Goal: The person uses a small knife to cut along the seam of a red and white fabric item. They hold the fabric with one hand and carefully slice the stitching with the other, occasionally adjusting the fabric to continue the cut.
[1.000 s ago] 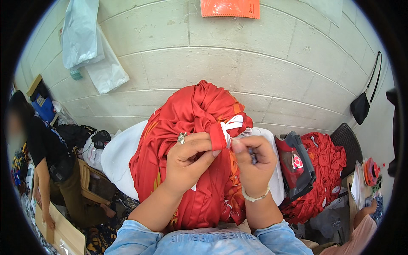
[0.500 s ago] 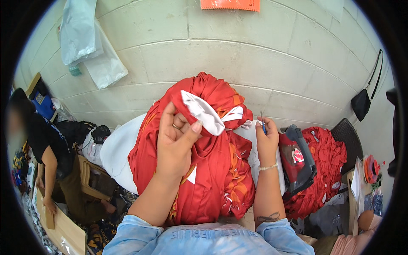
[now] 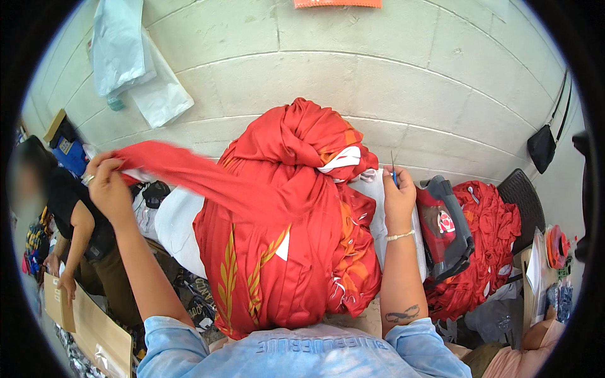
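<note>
Red cloth trails rightward from left grip (pinching its end); right grip clasps blue tool.

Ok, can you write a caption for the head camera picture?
Left hand holds red cloth out sideways; right hand grips a blue-handled tool.

Wearer's hands: two, a left hand and a right hand
Blue-handled pointed tool: one
Lifted red cloth length: one
Red garment heaps: two, a large heap and a smaller heap
Garments within them: too tangled to count
Finger ring: one
Beaded bracelet: one
Black strapped pouch: one
Orange packet: one
Other people: two, one black-clad person, one pink sleeve
</note>
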`<action>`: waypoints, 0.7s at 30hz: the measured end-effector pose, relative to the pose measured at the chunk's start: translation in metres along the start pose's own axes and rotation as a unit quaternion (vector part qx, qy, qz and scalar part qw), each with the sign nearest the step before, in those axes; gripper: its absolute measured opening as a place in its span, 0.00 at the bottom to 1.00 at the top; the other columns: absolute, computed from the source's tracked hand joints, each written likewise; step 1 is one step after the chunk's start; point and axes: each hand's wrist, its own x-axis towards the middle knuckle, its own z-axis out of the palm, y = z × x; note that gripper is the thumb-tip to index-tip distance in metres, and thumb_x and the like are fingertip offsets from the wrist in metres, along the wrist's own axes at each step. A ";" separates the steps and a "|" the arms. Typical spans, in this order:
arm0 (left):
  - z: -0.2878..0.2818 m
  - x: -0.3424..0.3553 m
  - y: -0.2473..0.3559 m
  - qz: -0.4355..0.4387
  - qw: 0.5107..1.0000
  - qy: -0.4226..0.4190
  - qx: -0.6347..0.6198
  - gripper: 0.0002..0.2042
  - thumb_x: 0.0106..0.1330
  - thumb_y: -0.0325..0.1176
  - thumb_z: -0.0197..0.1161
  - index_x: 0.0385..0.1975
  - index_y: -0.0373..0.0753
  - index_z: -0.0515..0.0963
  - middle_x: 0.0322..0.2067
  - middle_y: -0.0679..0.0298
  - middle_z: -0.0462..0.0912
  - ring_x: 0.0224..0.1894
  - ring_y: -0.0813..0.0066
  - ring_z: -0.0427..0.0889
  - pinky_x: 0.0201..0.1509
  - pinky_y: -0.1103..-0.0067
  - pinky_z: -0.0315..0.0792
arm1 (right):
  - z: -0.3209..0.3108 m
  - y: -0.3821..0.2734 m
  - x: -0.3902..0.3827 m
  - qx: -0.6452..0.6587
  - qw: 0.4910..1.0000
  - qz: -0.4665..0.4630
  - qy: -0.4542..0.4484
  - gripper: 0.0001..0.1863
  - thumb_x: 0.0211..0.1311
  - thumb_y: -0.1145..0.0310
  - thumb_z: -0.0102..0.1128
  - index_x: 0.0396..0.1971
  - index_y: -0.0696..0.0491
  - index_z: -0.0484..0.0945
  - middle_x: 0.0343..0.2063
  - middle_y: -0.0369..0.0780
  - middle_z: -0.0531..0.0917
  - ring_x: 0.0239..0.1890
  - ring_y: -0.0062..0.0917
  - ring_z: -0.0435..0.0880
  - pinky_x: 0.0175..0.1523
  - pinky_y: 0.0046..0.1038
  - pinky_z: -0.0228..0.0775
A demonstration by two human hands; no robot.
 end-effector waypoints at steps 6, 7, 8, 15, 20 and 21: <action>-0.028 -0.016 -0.101 -0.174 0.983 0.050 -0.020 0.18 0.57 0.16 0.47 0.46 0.34 0.77 0.40 0.58 0.81 0.44 0.68 0.79 0.48 0.78 0.72 | 0.000 0.000 -0.002 0.002 1.000 -0.004 0.004 0.07 0.63 0.74 0.57 0.38 0.60 0.76 0.31 0.33 0.80 0.30 0.10 0.73 0.36 0.14 0.65; -0.029 -0.012 -0.115 -0.285 0.942 0.025 -0.177 0.19 0.61 0.18 0.44 0.52 0.34 0.74 0.44 0.56 0.80 0.48 0.68 0.78 0.50 0.78 0.72 | 0.000 0.000 -0.002 0.000 1.000 -0.008 0.002 0.07 0.63 0.74 0.57 0.38 0.60 0.76 0.31 0.33 0.80 0.30 0.10 0.73 0.36 0.14 0.65; -0.028 -0.008 -0.124 -0.325 0.918 0.025 -0.227 0.19 0.61 0.18 0.44 0.52 0.33 0.73 0.45 0.56 0.80 0.49 0.68 0.78 0.50 0.78 0.73 | 0.001 0.000 -0.001 0.003 1.000 -0.010 -0.001 0.07 0.63 0.74 0.57 0.38 0.60 0.76 0.30 0.32 0.80 0.30 0.10 0.73 0.36 0.14 0.64; 0.039 0.128 -0.042 -0.302 0.804 -0.021 -0.511 0.15 0.69 0.27 0.48 0.52 0.30 0.71 0.47 0.57 0.77 0.49 0.68 0.77 0.54 0.76 0.71 | 0.002 0.009 0.001 -0.025 0.999 -0.020 -0.020 0.06 0.63 0.73 0.58 0.37 0.60 0.77 0.29 0.31 0.79 0.28 0.09 0.71 0.34 0.14 0.63; 0.100 0.187 0.112 -0.015 0.849 -0.285 -0.444 0.36 0.65 0.39 0.61 0.70 0.54 0.47 0.72 0.62 0.29 0.71 0.56 0.48 0.61 0.64 0.68 | 0.003 0.018 0.003 -0.042 0.998 -0.018 -0.042 0.06 0.63 0.72 0.58 0.36 0.59 0.78 0.28 0.30 0.79 0.27 0.09 0.69 0.32 0.14 0.61; 0.109 0.185 0.136 0.049 0.873 -0.279 -0.398 0.36 0.64 0.37 0.60 0.70 0.55 0.49 0.71 0.60 0.27 0.71 0.54 0.46 0.64 0.66 0.65 | 0.003 0.019 0.003 -0.054 0.997 -0.019 -0.046 0.06 0.63 0.72 0.58 0.36 0.59 0.78 0.28 0.30 0.79 0.27 0.09 0.69 0.32 0.14 0.60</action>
